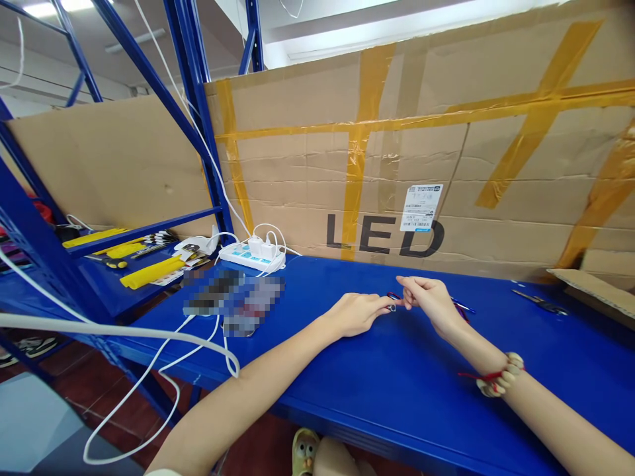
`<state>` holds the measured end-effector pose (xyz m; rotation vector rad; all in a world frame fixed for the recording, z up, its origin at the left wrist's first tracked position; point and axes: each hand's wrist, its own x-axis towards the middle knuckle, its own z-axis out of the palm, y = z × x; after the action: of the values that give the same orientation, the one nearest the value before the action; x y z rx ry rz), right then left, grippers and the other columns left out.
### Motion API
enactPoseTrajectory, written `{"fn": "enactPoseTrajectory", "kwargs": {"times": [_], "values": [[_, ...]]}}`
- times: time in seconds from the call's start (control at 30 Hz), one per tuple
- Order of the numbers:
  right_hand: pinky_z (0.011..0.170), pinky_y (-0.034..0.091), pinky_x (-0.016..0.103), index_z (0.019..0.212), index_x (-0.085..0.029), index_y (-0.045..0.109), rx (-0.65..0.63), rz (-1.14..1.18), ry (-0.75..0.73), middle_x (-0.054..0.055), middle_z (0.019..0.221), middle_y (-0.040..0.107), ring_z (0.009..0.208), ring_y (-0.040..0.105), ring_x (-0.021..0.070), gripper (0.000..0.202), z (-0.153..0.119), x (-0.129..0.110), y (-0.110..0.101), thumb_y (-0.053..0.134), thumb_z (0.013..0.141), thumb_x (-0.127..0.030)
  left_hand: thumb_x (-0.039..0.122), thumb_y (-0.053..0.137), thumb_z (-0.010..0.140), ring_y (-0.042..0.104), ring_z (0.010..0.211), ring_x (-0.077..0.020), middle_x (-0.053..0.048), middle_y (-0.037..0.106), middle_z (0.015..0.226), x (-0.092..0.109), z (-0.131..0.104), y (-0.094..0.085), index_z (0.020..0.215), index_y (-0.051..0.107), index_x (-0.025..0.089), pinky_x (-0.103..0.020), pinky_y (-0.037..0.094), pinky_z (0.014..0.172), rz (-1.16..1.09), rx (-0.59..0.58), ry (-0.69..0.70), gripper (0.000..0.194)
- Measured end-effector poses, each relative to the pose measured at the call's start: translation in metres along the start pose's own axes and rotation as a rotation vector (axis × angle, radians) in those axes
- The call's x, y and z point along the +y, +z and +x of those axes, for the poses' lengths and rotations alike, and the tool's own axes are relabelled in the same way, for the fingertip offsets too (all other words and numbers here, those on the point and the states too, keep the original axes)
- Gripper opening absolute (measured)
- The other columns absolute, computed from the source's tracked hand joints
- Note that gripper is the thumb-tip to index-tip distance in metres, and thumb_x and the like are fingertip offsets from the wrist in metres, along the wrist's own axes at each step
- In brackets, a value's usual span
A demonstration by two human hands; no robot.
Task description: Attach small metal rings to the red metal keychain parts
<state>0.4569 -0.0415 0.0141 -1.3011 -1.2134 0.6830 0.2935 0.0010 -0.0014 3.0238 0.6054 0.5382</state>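
Note:
Above the blue table, my left hand reaches in from the left with its fingers pressed together, their tips at a small dark red and blue cord. Close beside it on the right is my right hand, its fingers curled in a pinch by the left fingertips. What the right fingers hold is too small to make out. A ring-like metallic bit shows at the left fingertips. Behind the right hand lies a blue pen-like item, partly hidden. A beaded bracelet circles my right wrist.
Scissors lie at the right of the blue table. A white power strip with cables and two blurred flat objects are at the left. A large cardboard sheet stands behind. Yellow items rest farther left.

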Motion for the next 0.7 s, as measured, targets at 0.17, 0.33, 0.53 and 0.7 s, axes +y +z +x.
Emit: {"fn": "enactPoseTrajectory", "kwargs": {"times": [0.17,0.33,0.53,0.7], "values": [[0.056,0.047,0.025,0.040,-0.017,0.041,-0.012,0.011,-0.007,-0.001,0.037,0.043,0.040,0.040,0.0079,0.051,0.0004,0.0024,-0.0012,0.063,0.062,-0.057,0.029,0.027,0.095,0.060,0.091,-0.0165,-0.002,0.061,0.105,0.0006,0.0000,-0.0010,0.126,0.042,0.028,-0.026,0.046,0.077,0.008,-0.007,0.006,0.034],[0.056,0.047,0.025,0.040,-0.017,0.042,-0.020,0.009,-0.013,-0.001,0.037,0.043,0.040,0.040,0.0083,0.050,0.0007,0.0040,-0.0019,0.063,0.063,-0.057,0.030,0.027,0.095,0.060,0.090,-0.0163,-0.002,0.062,0.104,0.0015,-0.0006,-0.0020,0.125,0.043,0.027,-0.026,0.046,0.077,0.011,-0.008,0.008,0.034],[0.054,0.043,0.023,0.040,-0.017,0.042,-0.021,-0.010,-0.009,-0.002,0.038,0.044,0.041,0.041,0.0076,0.049,0.0005,0.0036,-0.0019,0.062,0.066,-0.054,0.030,0.028,0.095,0.060,0.091,-0.0167,-0.002,0.062,0.105,0.0029,-0.0011,-0.0015,0.126,0.043,0.027,-0.025,0.046,0.076,0.013,0.004,0.017,0.034],[0.052,0.041,0.022,0.040,-0.017,0.042,-0.020,-0.024,-0.007,-0.001,0.038,0.044,0.040,0.041,0.0078,0.049,-0.0009,0.0004,-0.0010,0.063,0.064,-0.053,0.029,0.028,0.095,0.060,0.090,-0.0166,-0.002,0.062,0.104,0.0041,-0.0009,-0.0020,0.125,0.044,0.026,-0.026,0.046,0.076,0.029,-0.007,0.016,0.034]]}}
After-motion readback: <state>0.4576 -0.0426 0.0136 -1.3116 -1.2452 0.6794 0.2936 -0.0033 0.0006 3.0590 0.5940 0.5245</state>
